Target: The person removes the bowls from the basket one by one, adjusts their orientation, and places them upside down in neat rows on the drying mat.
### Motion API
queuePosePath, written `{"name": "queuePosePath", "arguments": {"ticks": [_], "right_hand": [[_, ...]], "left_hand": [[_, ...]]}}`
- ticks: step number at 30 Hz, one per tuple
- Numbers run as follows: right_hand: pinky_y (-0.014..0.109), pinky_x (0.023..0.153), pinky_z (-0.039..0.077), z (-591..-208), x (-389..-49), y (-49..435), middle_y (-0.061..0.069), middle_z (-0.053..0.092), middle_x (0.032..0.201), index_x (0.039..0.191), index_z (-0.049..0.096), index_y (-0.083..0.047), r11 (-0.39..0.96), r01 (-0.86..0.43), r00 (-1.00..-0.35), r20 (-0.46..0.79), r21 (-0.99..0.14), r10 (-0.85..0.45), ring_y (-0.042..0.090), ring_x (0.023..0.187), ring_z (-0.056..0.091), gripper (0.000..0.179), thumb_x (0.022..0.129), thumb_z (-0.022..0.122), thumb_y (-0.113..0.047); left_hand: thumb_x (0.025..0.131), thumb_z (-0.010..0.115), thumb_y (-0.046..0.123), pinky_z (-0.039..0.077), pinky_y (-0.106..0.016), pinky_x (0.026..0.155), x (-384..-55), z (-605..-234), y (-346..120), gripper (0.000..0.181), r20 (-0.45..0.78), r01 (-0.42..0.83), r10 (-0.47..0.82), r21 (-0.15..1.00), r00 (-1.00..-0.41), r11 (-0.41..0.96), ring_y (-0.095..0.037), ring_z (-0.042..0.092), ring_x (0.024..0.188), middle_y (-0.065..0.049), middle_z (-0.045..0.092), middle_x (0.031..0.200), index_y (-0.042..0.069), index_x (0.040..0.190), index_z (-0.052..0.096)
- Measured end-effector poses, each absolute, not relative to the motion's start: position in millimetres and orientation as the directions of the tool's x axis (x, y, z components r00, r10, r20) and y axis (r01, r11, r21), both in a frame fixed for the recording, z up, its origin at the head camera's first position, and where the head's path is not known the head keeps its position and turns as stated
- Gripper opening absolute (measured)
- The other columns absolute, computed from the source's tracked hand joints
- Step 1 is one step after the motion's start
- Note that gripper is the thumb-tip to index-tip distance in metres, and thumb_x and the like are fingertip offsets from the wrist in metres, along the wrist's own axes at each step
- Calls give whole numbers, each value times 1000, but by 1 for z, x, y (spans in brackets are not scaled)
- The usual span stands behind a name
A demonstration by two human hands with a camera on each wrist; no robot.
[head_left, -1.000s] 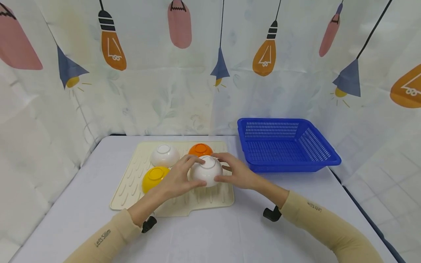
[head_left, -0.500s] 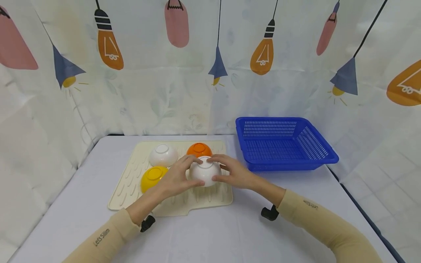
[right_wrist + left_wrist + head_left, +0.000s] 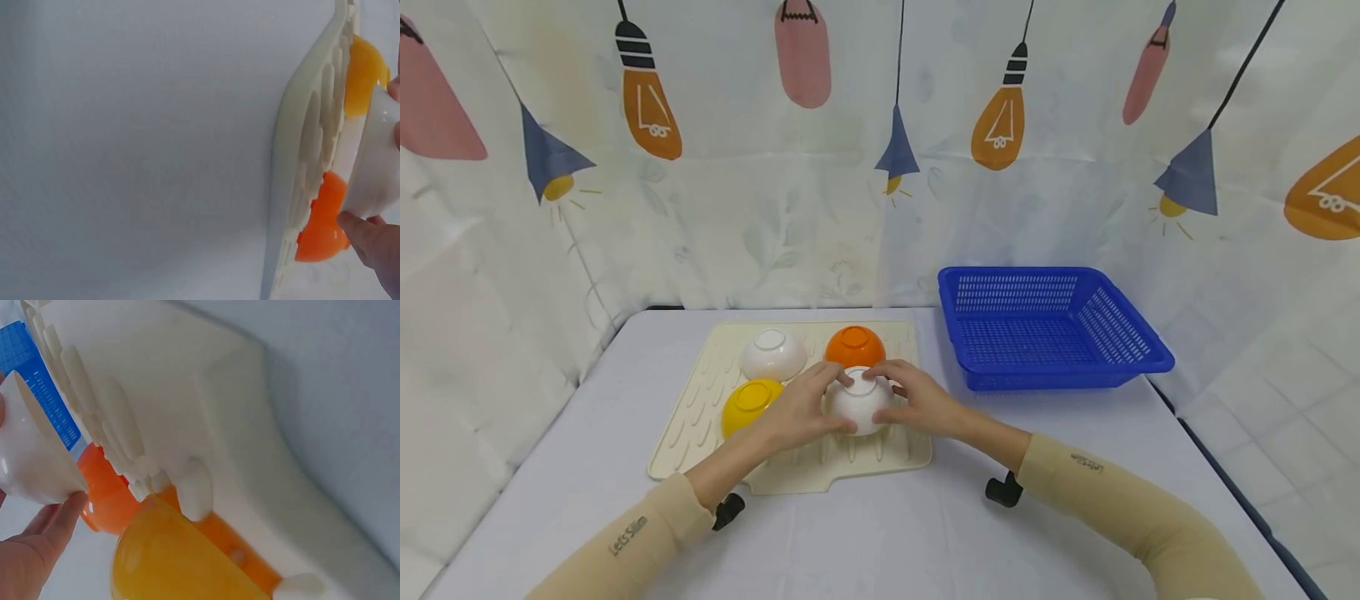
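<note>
A white bowl (image 3: 857, 407), bottom up, is gripped between my left hand (image 3: 799, 410) on one side and my right hand (image 3: 921, 402) on the other. In both wrist views its rim hangs a little above the cream ridged drying mat (image 3: 802, 479). Upside down on the mat behind it sits an orange bowl (image 3: 856, 345). To the left are an overturned yellow bowl (image 3: 751, 403), partly covered by my left hand, and a second white bowl (image 3: 772, 354), also bottom up. In the left wrist view, the fingers (image 3: 59, 522) touch the held bowl near its rim.
A blue perforated plastic basket (image 3: 1052, 333) stands at the back right of the white-covered table (image 3: 925, 533). Behind rises a light curtain (image 3: 737, 208) printed with lamps and bulbs. Black camera mounts (image 3: 1003, 490) hang under the wrists.
Both hands have brought the white bowl lower and slightly nearer to me and to the left. More of the orange bowl shows behind it. The other bowls have stayed put.
</note>
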State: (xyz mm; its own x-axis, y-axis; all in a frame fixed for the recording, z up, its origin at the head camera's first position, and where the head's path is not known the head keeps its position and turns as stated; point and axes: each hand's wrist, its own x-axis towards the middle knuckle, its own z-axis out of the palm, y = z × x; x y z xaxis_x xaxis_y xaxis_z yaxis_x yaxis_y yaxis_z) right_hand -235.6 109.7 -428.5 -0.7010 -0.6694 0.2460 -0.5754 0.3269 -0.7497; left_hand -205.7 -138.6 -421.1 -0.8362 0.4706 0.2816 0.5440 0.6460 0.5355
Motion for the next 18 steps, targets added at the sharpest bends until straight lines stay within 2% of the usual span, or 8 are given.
{"name": "queuePosePath", "arguments": {"ticks": [10,18], "right_hand": [[45,101,52,-440,-235,102,11,56,134,133,60,-10,449,-540,-751,168,-711,-638,29,122,53,54,85,86,-15],[41,100,53,-440,-235,99,10,56,131,134,60,-12,494,-527,-767,138,-692,-626,26,118,54,55,86,86,-16]], "left_hand": [[70,97,29,53,-37,86,-212,-426,-140,55,194,522,506,539,-840,661,-20,57,93,-2,65,111,15,109,61],[71,97,26,52,-37,84,-216,-429,-140,55,174,524,520,535,-836,663,-20,55,91,-2,64,108,14,110,59]]}}
